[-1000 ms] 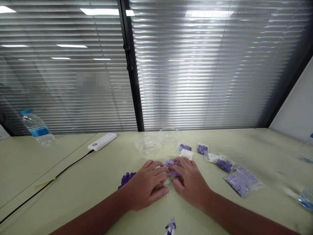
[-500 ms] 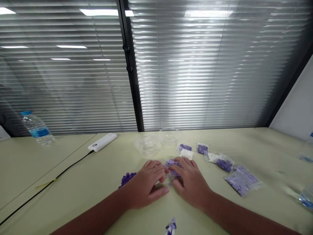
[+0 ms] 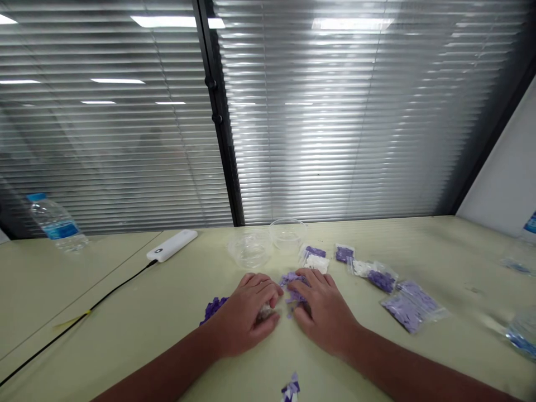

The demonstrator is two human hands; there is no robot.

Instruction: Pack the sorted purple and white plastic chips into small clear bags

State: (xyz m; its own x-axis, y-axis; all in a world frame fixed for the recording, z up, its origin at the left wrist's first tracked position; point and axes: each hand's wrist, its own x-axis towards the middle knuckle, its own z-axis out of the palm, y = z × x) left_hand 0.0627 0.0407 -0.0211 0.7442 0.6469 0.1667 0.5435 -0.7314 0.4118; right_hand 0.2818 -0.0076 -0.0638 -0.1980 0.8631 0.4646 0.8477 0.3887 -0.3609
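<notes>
My left hand [image 3: 247,317] is curled on the table, with a few small white pieces [image 3: 265,312] showing under its fingers. My right hand [image 3: 324,314] lies flat, its fingertips resting on a loose heap of small lilac pieces [image 3: 294,288] between both hands. A dark purple heap [image 3: 213,310] sits just beyond my left wrist. Near the bottom edge lies a small mix of purple and white pieces [image 3: 291,389].
Beyond my hands stand two clear plastic bowls [image 3: 250,250] and several plastic bags of purple or white pieces [image 3: 410,307]. A white power bank [image 3: 171,245] with a black cable [image 3: 104,298] and a water bottle [image 3: 56,230] lie left.
My left fingers have curled a little more, and white pieces now show beneath them. The whole view has shifted slightly, with the table lower in the picture.
</notes>
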